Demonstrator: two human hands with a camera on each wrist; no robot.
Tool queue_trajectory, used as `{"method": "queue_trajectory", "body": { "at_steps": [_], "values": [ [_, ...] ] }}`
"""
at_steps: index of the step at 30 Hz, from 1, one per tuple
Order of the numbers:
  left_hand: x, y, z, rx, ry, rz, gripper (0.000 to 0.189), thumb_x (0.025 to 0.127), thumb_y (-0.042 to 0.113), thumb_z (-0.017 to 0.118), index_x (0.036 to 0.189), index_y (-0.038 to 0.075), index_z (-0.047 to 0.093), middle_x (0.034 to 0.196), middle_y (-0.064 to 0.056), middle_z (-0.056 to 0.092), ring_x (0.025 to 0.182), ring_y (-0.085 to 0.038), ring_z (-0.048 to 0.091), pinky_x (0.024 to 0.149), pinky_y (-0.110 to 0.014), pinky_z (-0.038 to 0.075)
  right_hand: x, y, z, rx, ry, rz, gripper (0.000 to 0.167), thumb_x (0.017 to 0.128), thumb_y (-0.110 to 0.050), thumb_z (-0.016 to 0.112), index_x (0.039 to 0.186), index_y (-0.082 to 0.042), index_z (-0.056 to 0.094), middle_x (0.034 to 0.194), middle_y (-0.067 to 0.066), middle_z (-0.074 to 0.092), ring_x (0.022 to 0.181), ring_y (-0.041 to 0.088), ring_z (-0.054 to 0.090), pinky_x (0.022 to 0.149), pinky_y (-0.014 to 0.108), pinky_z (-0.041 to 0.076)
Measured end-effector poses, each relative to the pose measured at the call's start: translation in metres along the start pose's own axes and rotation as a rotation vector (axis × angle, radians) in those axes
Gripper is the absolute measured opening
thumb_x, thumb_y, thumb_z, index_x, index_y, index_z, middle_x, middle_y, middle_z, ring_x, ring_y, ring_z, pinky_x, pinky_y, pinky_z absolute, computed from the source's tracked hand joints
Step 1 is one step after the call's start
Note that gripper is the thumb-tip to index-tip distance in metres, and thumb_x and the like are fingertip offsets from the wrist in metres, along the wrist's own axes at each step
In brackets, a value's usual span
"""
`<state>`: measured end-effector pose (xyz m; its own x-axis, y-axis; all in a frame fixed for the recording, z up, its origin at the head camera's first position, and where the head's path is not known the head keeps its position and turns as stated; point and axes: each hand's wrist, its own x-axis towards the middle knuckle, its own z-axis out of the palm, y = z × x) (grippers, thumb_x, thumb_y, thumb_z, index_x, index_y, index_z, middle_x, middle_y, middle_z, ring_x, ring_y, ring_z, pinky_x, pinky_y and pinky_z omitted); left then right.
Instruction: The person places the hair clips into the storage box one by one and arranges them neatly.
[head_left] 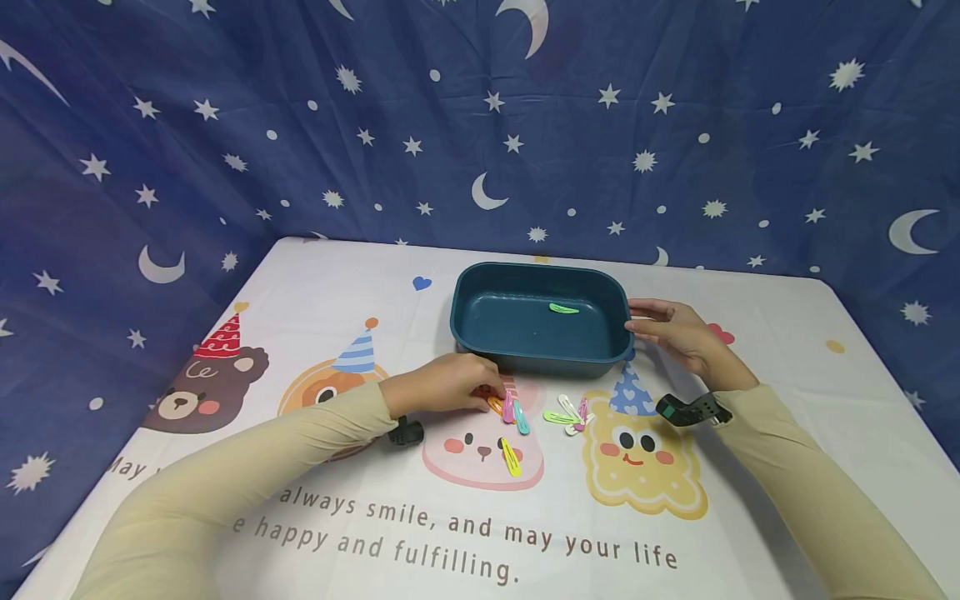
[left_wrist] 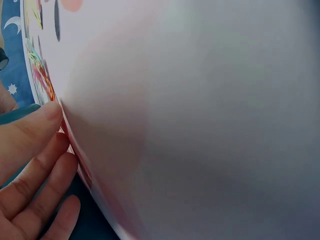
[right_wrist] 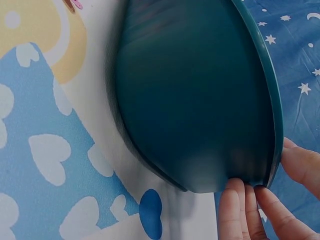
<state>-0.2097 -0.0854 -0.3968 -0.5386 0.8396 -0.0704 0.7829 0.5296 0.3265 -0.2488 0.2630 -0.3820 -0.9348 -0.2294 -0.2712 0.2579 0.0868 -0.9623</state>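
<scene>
A dark teal plastic box (head_left: 540,364) stands near the back of the table, with one green hair clip (head_left: 564,308) inside. My right hand (head_left: 686,337) grips its right end, digits at the rim (right_wrist: 275,125) and outer wall. In front of the box my left hand (head_left: 453,383) reaches down, fingertips right at an orange hair clip (head_left: 496,405). A pink clip (head_left: 508,408) and a light blue clip (head_left: 521,418) lie beside that one. Thumb (left_wrist: 47,117) and fingers (left_wrist: 57,172) are slightly bent, with a gap between them in the left wrist view.
A yellow clip (head_left: 511,457) lies alone nearer the front. Right of the left hand sits a small pile with a green clip (head_left: 558,417), a white clip (head_left: 567,406) and pink ones. A printed white cloth (head_left: 360,304) covers the table; a blue starry curtain (head_left: 420,167) hangs behind.
</scene>
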Motion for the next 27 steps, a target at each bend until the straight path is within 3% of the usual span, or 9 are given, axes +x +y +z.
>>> {"method": "queue_trajectory", "body": {
  "at_steps": [11, 27],
  "values": [
    [-0.001, 0.0028, -0.0004, 0.082, 0.029, 0.02, 0.015, 0.08, 0.023, 0.074, 0.094, 0.017, 0.073, 0.082, 0.005, 0.061, 0.072, -0.006, 0.05, 0.064, -0.019, 0.041, 0.0003, -0.0002, -0.0002, -0.007, -0.011, -0.007, 0.056, 0.086, -0.005, 0.066, 0.133, 0.004, 0.038, 0.099, -0.012, 0.063, 0.09, -0.001, 0.063, 0.081, 0.015, 0.051],
    [0.0005, 0.001, -0.0011, 0.034, 0.005, 0.016, 0.01, 0.081, 0.019, 0.074, 0.09, 0.016, 0.071, 0.083, 0.005, 0.064, 0.072, -0.005, 0.053, 0.065, -0.016, 0.044, 0.0009, -0.0001, -0.0008, -0.011, -0.013, -0.001, 0.06, 0.086, -0.006, 0.067, 0.135, 0.005, 0.035, 0.098, -0.012, 0.063, 0.09, -0.001, 0.063, 0.081, 0.015, 0.051]
  ]
}}
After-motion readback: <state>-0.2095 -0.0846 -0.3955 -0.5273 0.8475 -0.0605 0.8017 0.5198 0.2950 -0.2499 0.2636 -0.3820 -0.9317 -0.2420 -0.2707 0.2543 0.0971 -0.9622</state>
